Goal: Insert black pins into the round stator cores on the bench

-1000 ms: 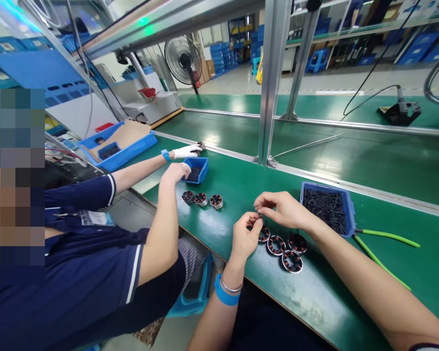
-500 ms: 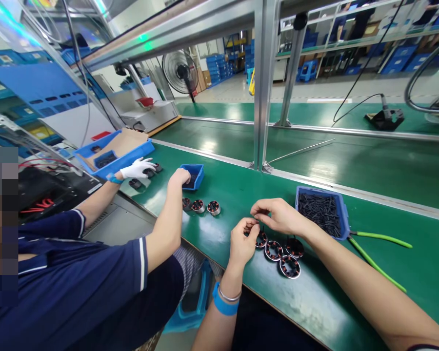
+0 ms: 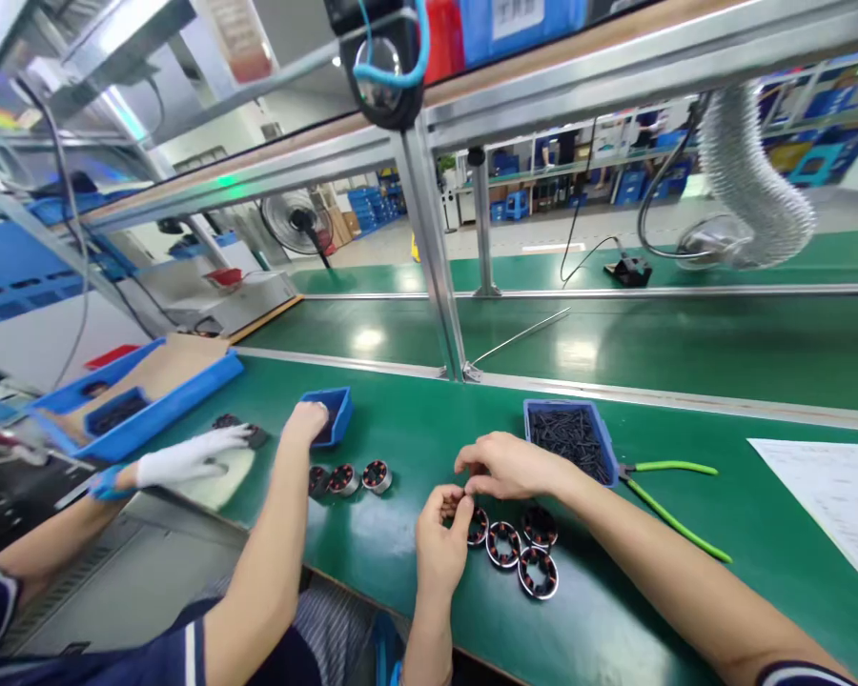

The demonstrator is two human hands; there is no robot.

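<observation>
My left hand is closed, thumb and fingertips pinched together just left of a cluster of round metal rings. Over it, my right hand bends in with its fingertips pinched against the left ones. Whatever small piece sits between the fingers is too small and covered to name. Beneath the hands, one ring is partly hidden by the left hand. Beside it lie a second ring, a third ring and a darker one, with black and red-orange segments inside.
A blue bin of thin black pieces stands behind my right forearm, with green-handled pliers beside it. Paper lies at right. On the left a co-worker's bare hand reaches into a small blue bin; their gloved hand is near dark parts.
The camera view has swung right and upward, so the bench appears further left and lower. My hands stay pinched together by the rings. The co-worker's gloved hand has drawn back toward the bench edge.
</observation>
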